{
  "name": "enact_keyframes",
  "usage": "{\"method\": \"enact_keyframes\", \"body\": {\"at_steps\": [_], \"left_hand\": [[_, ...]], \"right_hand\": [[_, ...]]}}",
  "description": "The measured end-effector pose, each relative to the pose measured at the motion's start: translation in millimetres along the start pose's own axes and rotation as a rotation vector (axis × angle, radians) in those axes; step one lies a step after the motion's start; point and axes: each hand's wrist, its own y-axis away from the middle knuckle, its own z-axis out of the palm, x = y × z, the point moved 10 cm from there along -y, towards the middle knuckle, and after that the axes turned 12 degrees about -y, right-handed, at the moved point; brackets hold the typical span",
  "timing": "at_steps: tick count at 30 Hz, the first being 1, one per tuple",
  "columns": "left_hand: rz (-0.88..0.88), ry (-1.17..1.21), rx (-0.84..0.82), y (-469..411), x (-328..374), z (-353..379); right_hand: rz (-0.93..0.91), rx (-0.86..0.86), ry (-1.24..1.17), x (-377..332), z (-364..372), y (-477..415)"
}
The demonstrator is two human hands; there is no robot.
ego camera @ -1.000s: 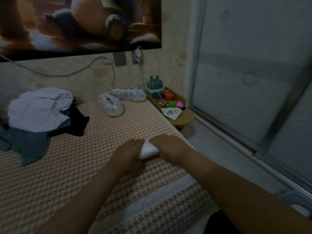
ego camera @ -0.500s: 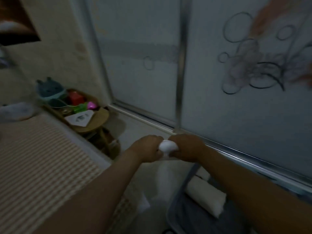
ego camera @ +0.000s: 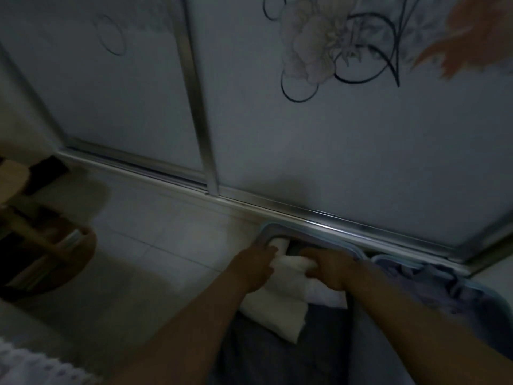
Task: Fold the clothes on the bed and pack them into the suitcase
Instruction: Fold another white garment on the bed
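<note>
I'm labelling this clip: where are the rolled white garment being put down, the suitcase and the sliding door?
rolled white garment (ego camera: pixel 291 263), head view, middle between the hands
suitcase (ego camera: pixel 270 227), head view, far corner rim
sliding door (ego camera: pixel 198 107), head view, metal upright

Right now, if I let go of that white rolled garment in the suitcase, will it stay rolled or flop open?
The white rolled garment looks soft, so probably light and floppy. Wedged against the suitcase rim beside another white roll, it likely stays put, maybe loosening slightly.
</note>
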Motion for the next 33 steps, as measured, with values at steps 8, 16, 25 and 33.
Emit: {"method": "enact_keyframes", "body": {"at_steps": [8, 16, 25, 33], "left_hand": [[0.018, -0.046, 0.04, -27.2, 12.3, 72.7], [0.049, 0.032, -0.117, -32.7, 19.6, 116.0], [0.101, -0.188, 0.005, -46.3, 10.7, 102.0], [0.173, -0.293, -0.225, -68.0, 38.4, 123.8]], "right_hand": [[0.379, 0.114, -0.448, 100.6, 71.7, -14.4], [-0.044, 0.425, -0.107, 36.6, 53.7, -40.9], [0.248, 0.325, -0.127, 68.8, 112.3, -55.7], [0.536, 0.536, 0.036, 123.7, 53.4, -35.8]]}}
